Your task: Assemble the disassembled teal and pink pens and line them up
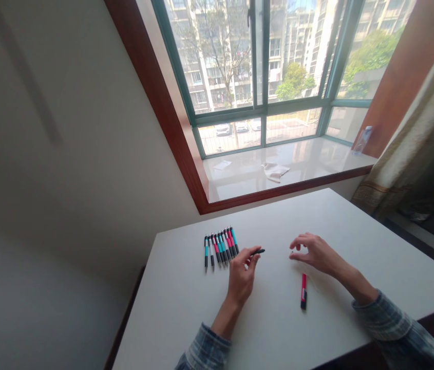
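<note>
My left hand (241, 275) pinches a short black pen part (258, 252), its end pointing right. Across a gap to the right, my right hand (315, 253) has thumb and forefinger curled toward each other, with a tiny dark speck between their tips, too small to name. Below that hand lies a red pen barrel (303, 288) with a black clip end. A thin pale stick (313, 282), perhaps a refill, rests just beside it. Several pens (220, 248) in teal, white and red, with black grips, form a row left of my left hand, which partly overlaps the row's right end.
The white table (270, 318) meets a wall on the left. Beyond its far edge, a window sill (240, 187) holds a crumpled white cloth (275, 171), a paper piece (222, 165) and a clear bottle (362, 140). A curtain (405, 139) hangs at right.
</note>
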Motion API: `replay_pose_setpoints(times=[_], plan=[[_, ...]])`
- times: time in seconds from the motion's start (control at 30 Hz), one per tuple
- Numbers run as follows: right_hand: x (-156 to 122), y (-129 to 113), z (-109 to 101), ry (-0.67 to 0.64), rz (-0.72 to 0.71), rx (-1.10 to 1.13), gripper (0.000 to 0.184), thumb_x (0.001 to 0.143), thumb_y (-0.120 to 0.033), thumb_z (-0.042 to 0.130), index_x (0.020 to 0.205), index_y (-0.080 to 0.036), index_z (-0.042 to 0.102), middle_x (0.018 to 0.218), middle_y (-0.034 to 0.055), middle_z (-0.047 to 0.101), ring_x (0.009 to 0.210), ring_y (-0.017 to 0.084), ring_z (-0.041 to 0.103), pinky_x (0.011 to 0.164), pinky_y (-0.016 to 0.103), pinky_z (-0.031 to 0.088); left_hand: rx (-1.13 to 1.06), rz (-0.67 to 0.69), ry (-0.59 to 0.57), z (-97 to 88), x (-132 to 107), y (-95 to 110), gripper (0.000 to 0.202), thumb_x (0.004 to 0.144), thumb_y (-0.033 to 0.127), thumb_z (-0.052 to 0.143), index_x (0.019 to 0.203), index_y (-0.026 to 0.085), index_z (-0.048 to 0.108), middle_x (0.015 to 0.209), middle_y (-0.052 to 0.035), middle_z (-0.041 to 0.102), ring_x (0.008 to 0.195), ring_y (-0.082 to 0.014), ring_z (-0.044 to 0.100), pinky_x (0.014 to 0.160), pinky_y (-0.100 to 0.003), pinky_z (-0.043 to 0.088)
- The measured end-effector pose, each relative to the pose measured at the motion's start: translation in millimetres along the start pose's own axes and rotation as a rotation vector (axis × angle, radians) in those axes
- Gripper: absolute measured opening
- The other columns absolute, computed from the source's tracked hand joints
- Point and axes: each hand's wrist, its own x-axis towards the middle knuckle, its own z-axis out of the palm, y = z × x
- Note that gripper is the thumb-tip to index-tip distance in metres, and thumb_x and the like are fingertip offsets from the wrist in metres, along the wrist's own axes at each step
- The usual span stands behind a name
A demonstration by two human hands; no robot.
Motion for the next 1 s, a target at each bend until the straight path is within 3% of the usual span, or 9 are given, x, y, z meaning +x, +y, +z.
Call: replay_pose_setpoints(times=[0.1, 0.2, 0.37, 0.67, 1.0], plan=[[3, -9, 0, 0.003, -0.024, 0.032, 0.021, 0.09, -0.042, 0.07, 0.08, -0.024, 0.074, 0.08, 0.0043, 0.072, 0.081, 0.024, 0.063, 0.075, 0.036, 0.048, 0.002, -0.022, 0.008, -1.0, 0, 2, 0.027, 0.097, 0.037, 0.06, 0.116, 0.025, 0.075, 0.111, -0.0073, 0.077, 0.09, -0.021, 0.069, 0.078, -0.031, 0.05], [14, -23, -5, 0.058, -0.021, 0.12, 0.023, 0.092, -0.043, 0.068, 0.083, -0.023, 0.076, 0.08, 0.0043, 0.074, 0.076, 0.021, 0.063, 0.074, 0.035, 0.049, 0.008, -0.039, 0.049, -1.9, -1, 4, 0.025, 0.095, 0.039, 0.063, 0.112, 0.024, 0.073, 0.103, -0.0056, 0.076, 0.085, -0.0199, 0.067, 0.074, -0.03, 0.049], [40, -43, 1, 0.098, -0.018, 0.543, 0.026, 0.088, -0.047, 0.072, 0.093, -0.021, 0.077, 0.091, 0.0057, 0.078, 0.083, 0.021, 0.07, 0.078, 0.033, 0.055, -0.031, -0.041, 0.079, -1.8, 0, 3, 0.019, 0.091, 0.038, 0.066, 0.101, 0.021, 0.067, 0.095, -0.003, 0.072, 0.082, -0.0183, 0.066, 0.072, -0.028, 0.05], [40, -35, 46, 0.019, 0.072, 0.916, 0.029, 0.078, -0.041, 0.084, 0.095, -0.018, 0.077, 0.094, 0.0073, 0.079, 0.09, 0.023, 0.074, 0.087, 0.036, 0.058, -0.08, -0.07, 0.058, -0.9, 2, 0, 0.019, 0.09, 0.038, 0.068, 0.097, 0.02, 0.067, 0.092, -0.0029, 0.071, 0.081, -0.0184, 0.066, 0.072, -0.029, 0.05], [36, -41, 50, 0.003, 0.094, 1.003, 0.027, 0.076, -0.037, 0.086, 0.094, -0.018, 0.077, 0.091, 0.0061, 0.079, 0.085, 0.02, 0.073, 0.082, 0.032, 0.057, -0.084, -0.053, 0.012, 0.9, 4, 3, 0.016, 0.088, 0.034, 0.069, 0.091, 0.019, 0.068, 0.085, -0.0021, 0.069, 0.078, -0.0174, 0.063, 0.07, -0.027, 0.049]])
